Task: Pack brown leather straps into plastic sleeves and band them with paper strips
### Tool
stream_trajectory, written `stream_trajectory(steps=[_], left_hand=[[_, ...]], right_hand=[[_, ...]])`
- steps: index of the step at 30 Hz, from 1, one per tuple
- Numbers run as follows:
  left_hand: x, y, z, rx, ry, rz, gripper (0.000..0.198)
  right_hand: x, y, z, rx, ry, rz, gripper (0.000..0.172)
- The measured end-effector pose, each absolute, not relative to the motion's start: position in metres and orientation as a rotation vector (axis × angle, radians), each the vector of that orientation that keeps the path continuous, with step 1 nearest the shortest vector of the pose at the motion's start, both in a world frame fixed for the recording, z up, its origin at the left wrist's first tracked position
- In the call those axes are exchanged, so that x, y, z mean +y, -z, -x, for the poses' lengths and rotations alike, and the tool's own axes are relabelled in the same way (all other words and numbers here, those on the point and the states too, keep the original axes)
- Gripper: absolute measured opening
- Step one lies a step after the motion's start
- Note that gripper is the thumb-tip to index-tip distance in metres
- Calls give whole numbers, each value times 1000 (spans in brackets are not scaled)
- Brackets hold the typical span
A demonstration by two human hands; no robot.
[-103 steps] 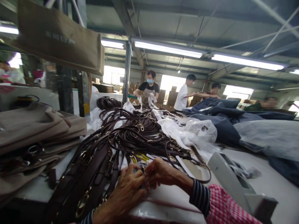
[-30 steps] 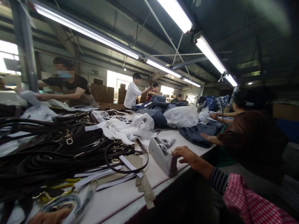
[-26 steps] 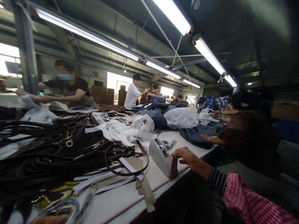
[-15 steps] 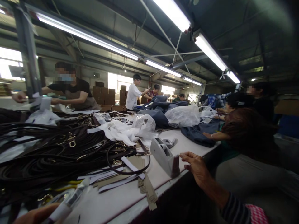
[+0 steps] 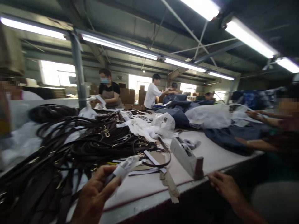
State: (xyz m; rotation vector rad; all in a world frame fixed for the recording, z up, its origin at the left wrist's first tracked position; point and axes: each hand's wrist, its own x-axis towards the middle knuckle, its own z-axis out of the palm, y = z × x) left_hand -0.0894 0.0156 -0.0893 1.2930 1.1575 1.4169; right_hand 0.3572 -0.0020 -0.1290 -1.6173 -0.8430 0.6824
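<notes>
Left hand (image 5: 93, 193), left of the tape dispenser (image 5: 183, 157): grip closed, thumb and fingers pinching a plastic-wrapped bundle (image 5: 125, 168) above the tabletop (image 5: 133, 189). The bundle's long axis slants away from the hand, its wrapped tip pointing obliquely away and towards the dispenser's side. Judged light, fairly soft and slippery in its film; best held firmly at the near end, where the fingers sit. Right hand (image 5: 224, 186), just beside the dispenser's near end: blurred; whether its grip pinches anything cannot be told. Left of the dispenser: beige card strips (image 5: 169, 188) overhanging the edge, then dark straps (image 5: 93, 152). Beyond it: white wrapping (image 5: 142, 127) to the left, navy fabric (image 5: 224, 140) to the right.
</notes>
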Motion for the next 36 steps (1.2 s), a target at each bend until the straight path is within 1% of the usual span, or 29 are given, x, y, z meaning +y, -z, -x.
stream_trajectory(steps=[1, 3, 5, 8, 12, 16, 22, 27, 30, 36], left_hand=[[15, 89, 86, 1135, -1428, -1308, 46], [15, 90, 79, 1113, -1445, -1317, 38], [14, 91, 70, 1126, -1469, -1328, 32], [10, 92, 54, 1174, -1485, -1399, 30], [3, 91, 41, 1229, -1456, -1471, 29], [2, 90, 43, 1273, -1475, -1510, 27], [4, 97, 47, 1330, -1442, -1566, 23], [6, 94, 47, 1254, -1402, -1550, 21], [9, 91, 49, 1158, -1393, -1465, 24], [17, 93, 48, 873, -1391, -1041, 43]], right_hand=[[-4, 132, -356, -841, -670, 1672, 42], [-5, 135, -339, -910, -793, 1633, 44], [-6, 131, -299, -1013, -975, 1472, 45], [-8, 114, -212, -1047, -1224, 1171, 51], [1, 95, -120, -1046, -1419, 849, 45], [13, 97, -92, -1036, -1459, 765, 46], [23, 112, -92, -1016, -1478, 814, 50], [26, 119, -91, -1022, -1456, 795, 51], [29, 123, -86, -1006, -1412, 799, 54], [44, 133, -74, -974, -1399, 852, 67]])
